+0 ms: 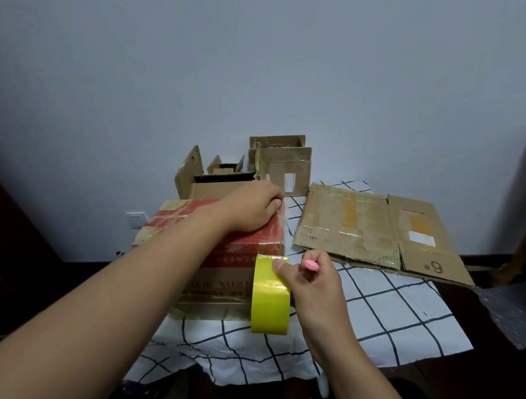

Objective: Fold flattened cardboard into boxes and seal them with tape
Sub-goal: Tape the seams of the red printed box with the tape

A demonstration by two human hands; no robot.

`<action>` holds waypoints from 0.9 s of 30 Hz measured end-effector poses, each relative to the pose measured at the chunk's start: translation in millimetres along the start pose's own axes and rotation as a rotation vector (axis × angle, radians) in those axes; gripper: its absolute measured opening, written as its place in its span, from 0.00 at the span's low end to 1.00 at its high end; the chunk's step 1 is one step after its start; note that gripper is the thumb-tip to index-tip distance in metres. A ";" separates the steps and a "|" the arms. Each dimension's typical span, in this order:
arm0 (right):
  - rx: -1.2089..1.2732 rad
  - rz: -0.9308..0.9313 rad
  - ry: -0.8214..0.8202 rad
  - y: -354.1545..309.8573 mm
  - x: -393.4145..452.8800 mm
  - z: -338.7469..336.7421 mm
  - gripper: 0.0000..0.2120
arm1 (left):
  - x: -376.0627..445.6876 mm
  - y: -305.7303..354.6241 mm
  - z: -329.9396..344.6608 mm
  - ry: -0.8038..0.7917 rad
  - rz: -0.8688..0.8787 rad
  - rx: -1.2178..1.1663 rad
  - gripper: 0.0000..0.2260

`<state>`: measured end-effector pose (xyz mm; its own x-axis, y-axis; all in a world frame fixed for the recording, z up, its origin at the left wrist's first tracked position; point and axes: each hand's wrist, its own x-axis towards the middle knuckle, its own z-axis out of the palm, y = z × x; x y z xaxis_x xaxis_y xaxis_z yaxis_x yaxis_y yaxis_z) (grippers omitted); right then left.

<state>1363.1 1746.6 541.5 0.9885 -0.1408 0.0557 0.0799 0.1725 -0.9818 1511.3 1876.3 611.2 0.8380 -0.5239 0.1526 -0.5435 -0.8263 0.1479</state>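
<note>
Right now your left hand (253, 207) rests on top of the red-printed box (223, 258), fingers curled over its far right top edge. Box sits on the checked cloth (386, 313) covering the worktop. Your right hand (309, 279) holds the yellow tape roll (270, 302) against the box's near right corner, thumb on the roll, fingers also curled round a small pink cutter (311, 265). Flattened cardboard (375, 231) marked #9 lies to the right on the cloth. Two open boxes (282, 167) stand behind, by the wall
</note>
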 end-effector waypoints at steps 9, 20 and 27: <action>-0.160 -0.071 -0.009 5.9 -22.0 0.9 0.20 | -10.1 3.5 6.4 -0.111 -0.103 -0.065 0.20; -0.233 -0.142 0.097 0.9 -26.7 9.8 0.19 | -13.8 11.5 15.0 -0.132 -0.156 0.078 0.28; -0.228 0.023 0.136 28.5 -30.5 8.3 0.17 | -13.7 8.0 17.3 -0.102 -0.155 0.038 0.29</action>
<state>1336.3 1763.9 513.3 0.9620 -0.2720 0.0233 0.0115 -0.0451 -0.9989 1496.4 1873.3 593.4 0.9131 -0.4066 0.0310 -0.4071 -0.9048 0.1247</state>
